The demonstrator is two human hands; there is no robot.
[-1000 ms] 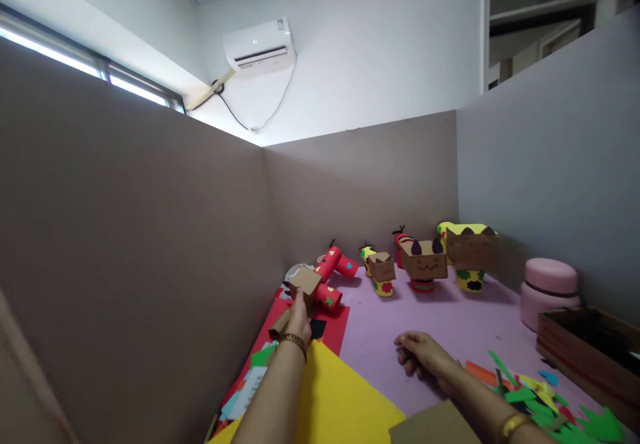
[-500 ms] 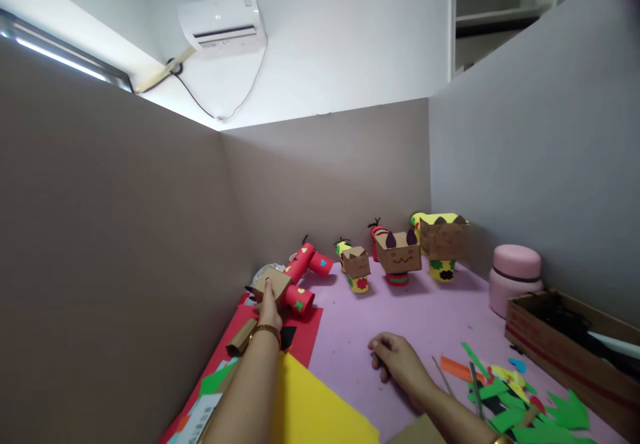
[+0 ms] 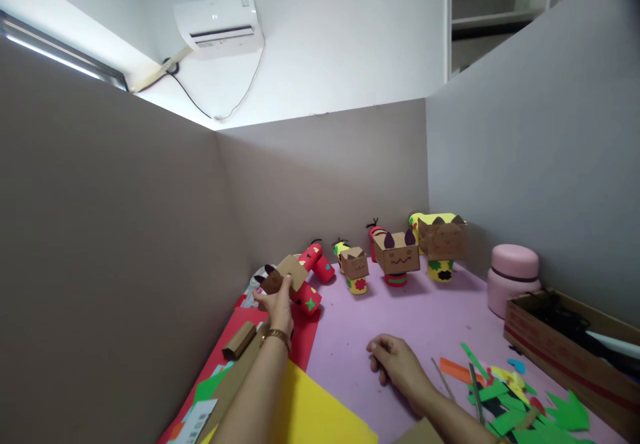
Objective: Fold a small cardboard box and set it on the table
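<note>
Red figure: left of centre in the lower half of the frame, the red figure point(image 3: 310, 259) leans with its face turned to the left; whether its legs touch the table point(image 3: 345, 344) you cannot tell.
Left hand: your left hand point(image 3: 277, 307) grasps the figure by its box head point(image 3: 296, 269), thumb on the top panel, a finger reaching toward the face.
Right hand: your right hand point(image 3: 397, 364), low and right of centre, has its fingers loosely curled; nothing shows in it, but the palm is hidden, so you cannot tell for certain.
Handling: it looks like card and paper, so expect it light, stiff but easily dented, and hardly slippery; the ears and glued joints are probably the fragile spots.
Where to hold: take the box head by its flat panels, or the body tube around its middle, pressing gently.
Open carton: at the lower right edge, the carton point(image 3: 575, 367) holds a dark tangle and a white, long piece.
Pink jar: just behind the carton, the jar point(image 3: 514, 274) is lidded; you cannot see inside.
</note>
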